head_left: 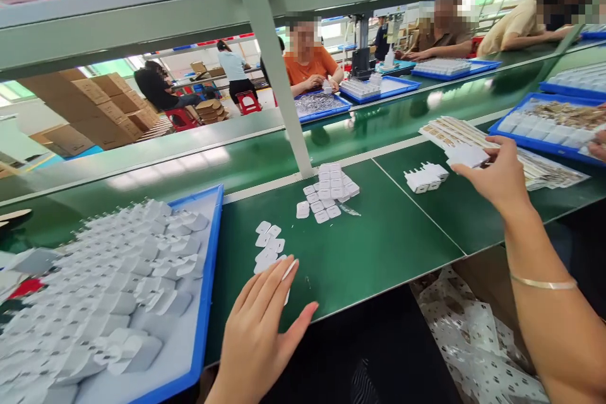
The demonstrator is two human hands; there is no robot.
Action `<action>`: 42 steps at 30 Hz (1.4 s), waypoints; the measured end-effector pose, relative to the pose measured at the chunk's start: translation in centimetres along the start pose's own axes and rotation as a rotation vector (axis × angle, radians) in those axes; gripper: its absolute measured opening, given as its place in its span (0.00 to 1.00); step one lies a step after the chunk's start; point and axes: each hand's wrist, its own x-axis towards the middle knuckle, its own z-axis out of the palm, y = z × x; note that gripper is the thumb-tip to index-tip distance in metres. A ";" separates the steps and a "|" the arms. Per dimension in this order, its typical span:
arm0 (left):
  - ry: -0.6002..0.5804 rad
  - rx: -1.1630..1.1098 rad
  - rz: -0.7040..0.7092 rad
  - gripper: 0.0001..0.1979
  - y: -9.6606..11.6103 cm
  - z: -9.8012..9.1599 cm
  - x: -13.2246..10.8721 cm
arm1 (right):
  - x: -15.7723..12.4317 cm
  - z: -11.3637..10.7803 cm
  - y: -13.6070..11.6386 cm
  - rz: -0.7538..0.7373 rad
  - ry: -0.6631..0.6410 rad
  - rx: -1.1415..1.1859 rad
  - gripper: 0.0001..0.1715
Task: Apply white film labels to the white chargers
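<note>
- The left hand [258, 325] is open, thumb spread wide, its fingertips over loose white squares [269, 243] on the green worktop [379, 249].
- Just left of it, a blue-rimmed tray [208, 303] holds rows of white housings [118, 297].
- The right hand [506, 177] pinches a white block [466, 156] between thumb and fingers, above the worktop.
- Near that block, a short row of pronged white pieces [426, 178] rests on the worktop; farther left lie stacked white squares [331, 184].
- Beside the right hand, flat strips [553, 170] lie in a pile.
- Beyond the worktop, a co-worker in orange [318, 63] handles a small pale piece above another tray.
</note>
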 end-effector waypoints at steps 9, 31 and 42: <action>-0.145 0.082 -0.003 0.27 1.6 2.0 -0.6 | -20.2 1.9 -11.6 -0.508 -0.889 0.435 0.51; -0.061 -0.710 -0.393 0.20 1.5 1.6 -5.2 | -23.3 2.4 -13.2 -0.340 -1.182 0.554 0.33; -0.155 -0.913 -0.472 0.22 2.5 -0.2 -4.1 | -20.9 4.7 -12.8 -0.312 -1.191 0.952 0.09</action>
